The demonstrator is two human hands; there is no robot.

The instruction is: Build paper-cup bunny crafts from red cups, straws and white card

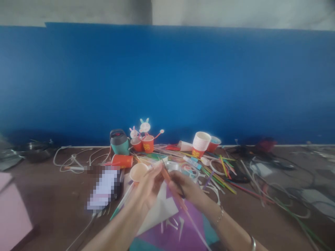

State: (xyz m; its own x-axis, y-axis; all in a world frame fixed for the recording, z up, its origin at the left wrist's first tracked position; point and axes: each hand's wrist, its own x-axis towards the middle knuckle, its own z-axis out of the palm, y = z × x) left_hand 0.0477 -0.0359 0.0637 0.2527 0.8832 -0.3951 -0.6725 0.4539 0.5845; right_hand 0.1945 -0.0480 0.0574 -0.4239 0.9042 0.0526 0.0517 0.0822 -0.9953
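My left hand (153, 184) is closed with its fingertips pinching a small piece of white paper (162, 161). My right hand (187, 185) is wrapped round a pair of scissors (181, 191); the blades point up toward the left fingertips. Between the hands runs an orange-pink strip (180, 201) with a pale stem trailing down; which hand bears it is unclear. Below lie a white sheet (159, 211) and purple paper (190, 223) with several white scraps (180, 228). Just behind the left wrist stands a paper cup (138, 172). Blur hides finer detail.
Rabbit figures on red cups (148, 144) stand at the back beside a teal-grey container (119, 142). A cup stack (201, 143) is back right, near loose coloured sticks (217, 179). A phone (103, 190) lies left, a pink box (14, 216) far left, cables (285, 198) right.
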